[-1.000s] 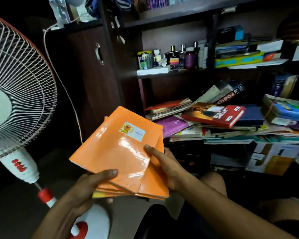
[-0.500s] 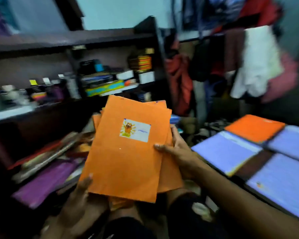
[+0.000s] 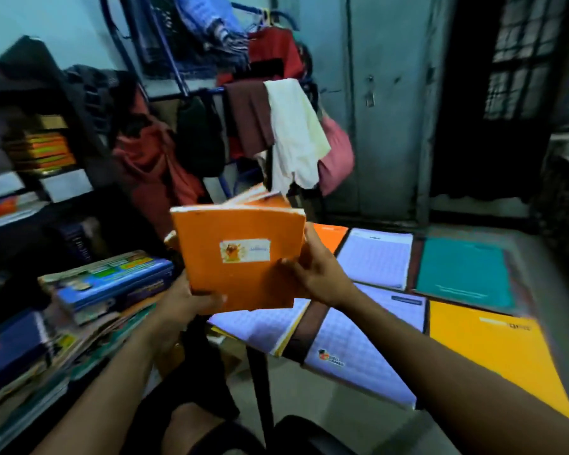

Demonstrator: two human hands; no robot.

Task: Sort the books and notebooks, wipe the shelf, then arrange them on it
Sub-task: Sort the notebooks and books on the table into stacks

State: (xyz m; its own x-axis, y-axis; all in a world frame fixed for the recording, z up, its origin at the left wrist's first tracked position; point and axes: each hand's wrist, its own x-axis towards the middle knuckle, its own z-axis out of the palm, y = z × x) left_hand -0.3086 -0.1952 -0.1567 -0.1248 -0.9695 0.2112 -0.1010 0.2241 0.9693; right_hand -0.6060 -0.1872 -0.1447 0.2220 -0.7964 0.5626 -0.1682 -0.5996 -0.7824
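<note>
I hold a stack of orange notebooks (image 3: 240, 254) upright in mid air, the front one bearing a small white label. My left hand (image 3: 191, 300) grips the stack's lower left corner from beneath. My right hand (image 3: 316, 274) grips its right edge, thumb on the front cover. Below and to the right, several notebooks lie flat on a table: lilac ones (image 3: 375, 257), a teal one (image 3: 463, 270), a yellow one (image 3: 493, 349) and an orange one (image 3: 330, 234). At the left, a messy pile of books (image 3: 105, 284) fills the dark shelf (image 3: 30, 211).
A clothes rack (image 3: 270, 126) hung with garments stands behind the table. A pale metal cupboard (image 3: 385, 110) and a dark doorway lie further right. More stacked books (image 3: 37, 149) sit on an upper shelf at the left. My knees show at the bottom.
The view has swung right from the shelf and fan toward the table. Both hands have carried the orange stack along and tipped it more upright, over the table's near edge.
</note>
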